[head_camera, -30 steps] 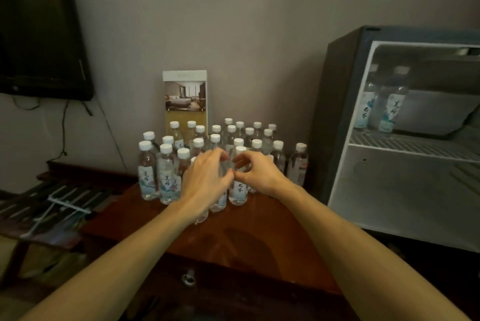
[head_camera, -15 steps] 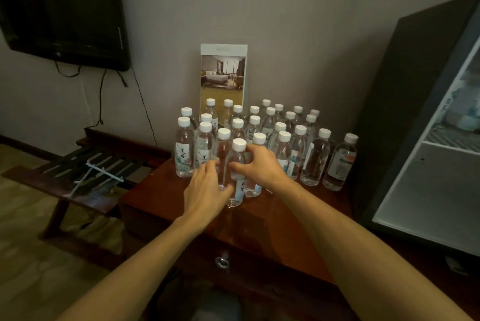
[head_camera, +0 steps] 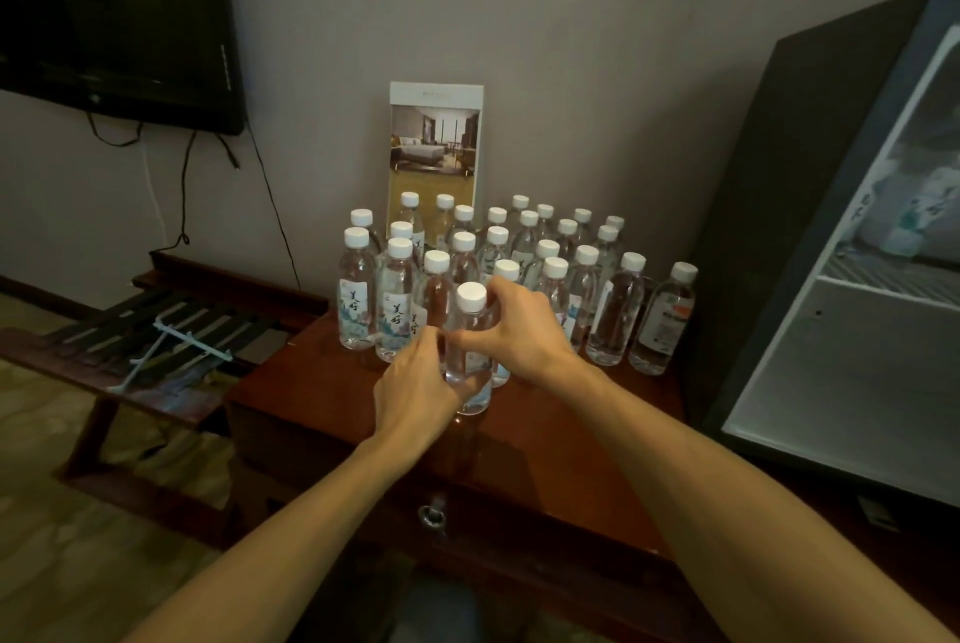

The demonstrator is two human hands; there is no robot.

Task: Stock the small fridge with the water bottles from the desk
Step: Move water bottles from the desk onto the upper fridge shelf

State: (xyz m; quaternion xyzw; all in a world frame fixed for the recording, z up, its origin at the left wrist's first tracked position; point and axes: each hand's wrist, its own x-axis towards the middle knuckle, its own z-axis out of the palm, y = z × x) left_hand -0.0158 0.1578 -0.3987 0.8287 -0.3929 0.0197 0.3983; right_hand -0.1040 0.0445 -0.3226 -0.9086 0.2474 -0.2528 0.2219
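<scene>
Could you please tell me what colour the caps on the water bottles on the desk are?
White: every cap visible on the water bottles is plain white, seen in the head view.

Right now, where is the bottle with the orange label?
In the head view, the bottle with the orange label stands at the far right end of the group on the desk, nearest the fridge.
</scene>
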